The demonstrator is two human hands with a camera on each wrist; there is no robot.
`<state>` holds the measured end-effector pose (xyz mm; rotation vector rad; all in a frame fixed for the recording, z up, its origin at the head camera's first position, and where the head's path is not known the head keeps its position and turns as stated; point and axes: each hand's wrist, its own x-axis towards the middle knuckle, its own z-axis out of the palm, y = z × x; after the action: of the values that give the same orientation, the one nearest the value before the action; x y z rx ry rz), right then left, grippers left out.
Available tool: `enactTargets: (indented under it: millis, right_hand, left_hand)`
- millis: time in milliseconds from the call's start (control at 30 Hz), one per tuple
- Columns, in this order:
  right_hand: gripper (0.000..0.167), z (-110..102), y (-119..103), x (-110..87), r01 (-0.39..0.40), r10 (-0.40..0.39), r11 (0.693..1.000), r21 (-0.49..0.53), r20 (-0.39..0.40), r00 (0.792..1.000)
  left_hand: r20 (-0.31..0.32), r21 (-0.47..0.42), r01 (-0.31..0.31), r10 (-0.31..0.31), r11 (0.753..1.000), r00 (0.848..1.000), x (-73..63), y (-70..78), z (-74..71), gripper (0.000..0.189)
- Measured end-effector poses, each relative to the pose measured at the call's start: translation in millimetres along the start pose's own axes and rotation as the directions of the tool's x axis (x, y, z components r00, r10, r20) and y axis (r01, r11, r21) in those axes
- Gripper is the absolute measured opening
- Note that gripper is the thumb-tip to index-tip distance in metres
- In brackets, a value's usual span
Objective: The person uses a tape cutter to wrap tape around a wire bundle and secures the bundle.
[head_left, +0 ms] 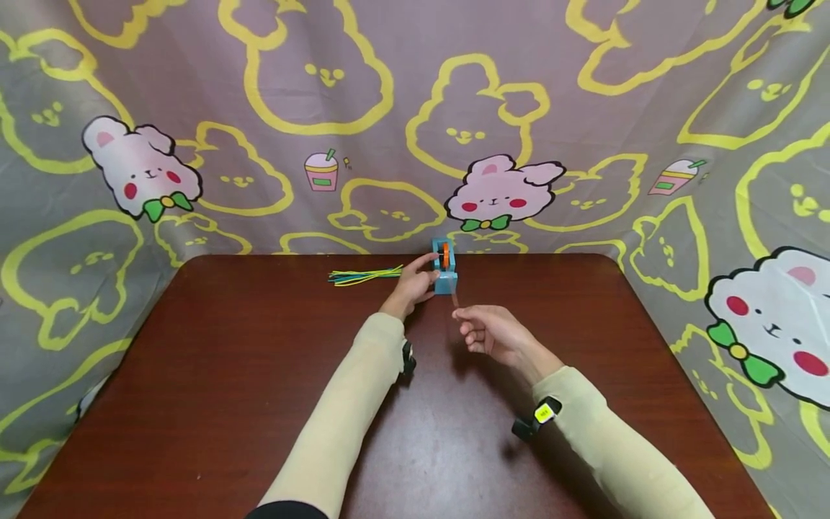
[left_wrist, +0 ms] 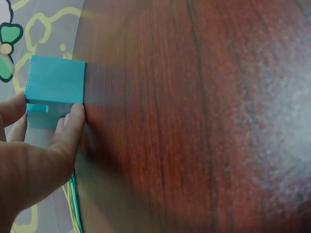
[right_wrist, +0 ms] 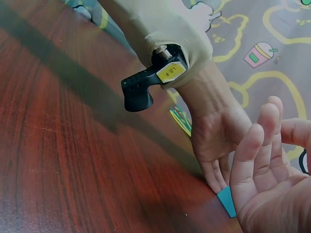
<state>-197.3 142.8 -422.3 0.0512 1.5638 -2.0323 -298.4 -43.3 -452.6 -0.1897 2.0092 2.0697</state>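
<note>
A blue tape dispenser (head_left: pixel 445 285) with an orange hub (head_left: pixel 445 256) stands near the far edge of the table. My left hand (head_left: pixel 413 283) grips it from the left side. In the left wrist view, the thumb and fingers hold the blue dispenser body (left_wrist: pixel 56 78) from both sides. From its near end a strip of clear tape (head_left: pixel 454 294) runs out toward me. My right hand (head_left: pixel 496 335) pinches the tape's end between thumb and forefinger, its other fingers loosely curled. In the right wrist view, the right hand (right_wrist: pixel 272 179) hides most of the dispenser (right_wrist: pixel 226 201).
Left of the dispenser lies a bundle of thin yellow and green strands (head_left: pixel 364 275). The brown wooden table (head_left: pixel 259 375) meets a patterned curtain (head_left: pixel 389 94) at its back and sides. A black camera mount (right_wrist: pixel 146 82) sits on the left wrist.
</note>
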Motion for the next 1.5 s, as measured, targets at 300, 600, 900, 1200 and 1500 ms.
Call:
enactTargets:
  millis: [300,600,900,1200,1500]
  right_hand:
    - [0.017,1.9,3.6,-1.9,0.006,-0.006,1.0,0.005,-0.004,1.0]
    - [0.016,5.1,4.8,-6.8,0.005,-0.005,1.0,0.015,0.015,1.0]
    - [0.019,6.6,4.3,-10.5,0.011,-0.011,1.0,0.0,0.005,1.0]
    - [0.019,6.0,7.9,-13.9,0.007,-0.007,1.0,0.002,0.019,1.0]
    - [0.02,7.4,8.3,-18.3,0.017,-0.017,1.0,-0.001,0.041,0.999]
  left_hand:
    - [0.003,0.005,-0.006,0.006,1.0,1.0,-0.3,-0.2,-0.3,0.044]
    - [0.002,-0.002,-0.002,0.002,1.0,1.0,0.8,-2.6,-1.2,0.045]
    - [0.015,-0.01,-0.015,0.015,1.0,1.0,0.4,-0.6,-0.6,0.045]
    - [0.004,0.006,-0.012,0.012,1.0,1.0,-0.3,-1.7,-1.1,0.045]
    - [0.009,0.0,-0.006,0.006,1.0,1.0,0.2,-0.5,-1.0,0.045]
